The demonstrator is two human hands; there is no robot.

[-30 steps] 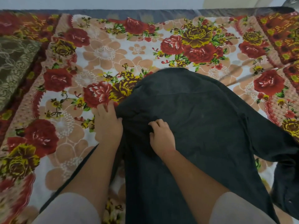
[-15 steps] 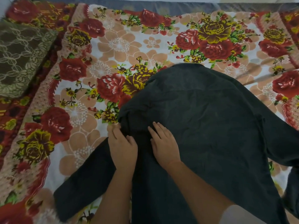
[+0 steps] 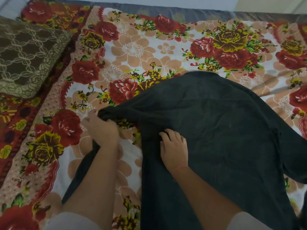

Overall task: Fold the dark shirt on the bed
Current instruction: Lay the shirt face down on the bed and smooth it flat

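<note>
While the dark shirt (image 3: 207,130) lies spread over the middle and right side of the bed (image 3: 132,50), both hands are on its left part. Left hand (image 3: 102,130) sits toward the bed's left side, fingers (image 3: 108,121) closed around a bunched fold of the shirt's left edge, pinching it just above the bedsheet (image 3: 129,47). A strip of the shirt runs down under the left forearm toward the near edge. Right hand (image 3: 174,148) rests palm down on the shirt body, just right of the left hand, fingers (image 3: 167,135) curled and gathering cloth at the tips; firm grip or only pressing, cannot tell. A bare patch of the floral sheet shows between the two hands.

The shirt's top edge points toward the far edge of the bed, its body runs down to the near edge, and one part trails off to the right edge. Cloth is wrinkled around both hands, smoother toward the far end. A brown patterned pillow (image 3: 28,55) sits at the far left corner, well apart from the shirt. Light sleeves show at the bottom on both arms.
</note>
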